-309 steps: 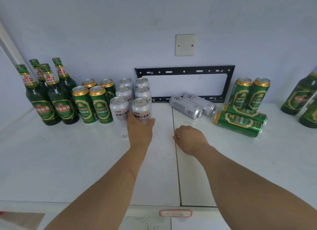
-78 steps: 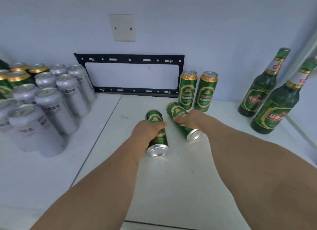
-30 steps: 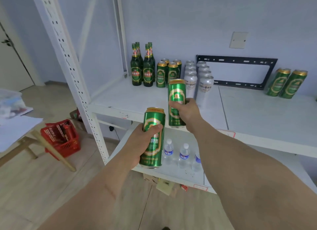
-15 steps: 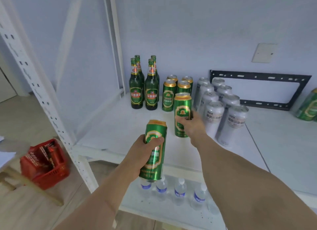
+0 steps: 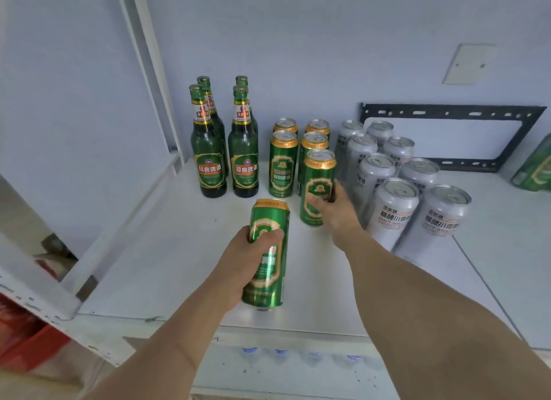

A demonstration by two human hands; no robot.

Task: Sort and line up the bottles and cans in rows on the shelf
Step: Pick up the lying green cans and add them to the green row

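Head view: you've swung back from the far end of the shelf (image 5: 167, 250) and both fallen green cans are upright now, which is the big change from a moment ago when they lay on their sides. Your right hand (image 5: 337, 208) is wrapped around one green can (image 5: 317, 187), fingers curled onto its label, and it looks set down at the front of the right-hand column of green cans (image 5: 283, 161), just in front of the one behind it. Whether its base is fully seated I can't tell. Your left hand (image 5: 253, 256) is clenched on the second can (image 5: 268, 253), held above the shelf, nearer you than the green cans and slightly left of them. That leaves the open spot at the front of the left column as its likely home. Bottles (image 5: 223, 149) stand left of the green cans, silver cans (image 5: 390, 184) right. More green shows at the right edge.
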